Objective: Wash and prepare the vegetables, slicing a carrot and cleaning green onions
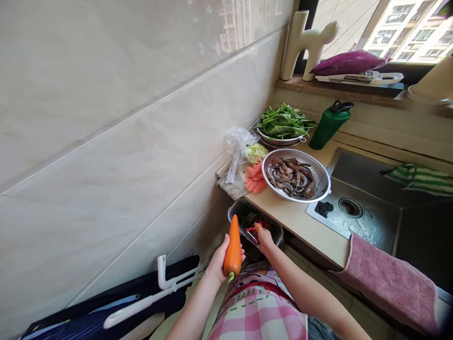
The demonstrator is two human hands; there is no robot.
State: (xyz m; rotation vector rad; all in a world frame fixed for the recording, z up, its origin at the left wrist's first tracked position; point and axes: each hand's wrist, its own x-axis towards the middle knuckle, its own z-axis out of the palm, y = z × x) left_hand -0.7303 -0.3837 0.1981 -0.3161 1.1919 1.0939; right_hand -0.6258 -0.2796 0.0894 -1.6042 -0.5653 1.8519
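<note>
A large orange carrot [233,248] lies in my left hand [220,264], its green stem end toward me and its tip pointing away. My fingers are closed round its sides. To the right of it, my right hand [264,238] grips a peeler [252,234] with a metal blade and what looks like a red-orange handle, mostly covered by my fingers. Blade and carrot are apart. Both hands are over or near a lined waste bin [278,230] below the counter edge, with dark green and red scraps inside.
On the counter [288,212] stand a colander of shrimp [296,175], a bowl of leafy greens [284,123] and a green bottle [331,125]. Orange gloves [255,178] lie near the wall. A sink [375,208] with a pink towel [389,283] over its edge is at right.
</note>
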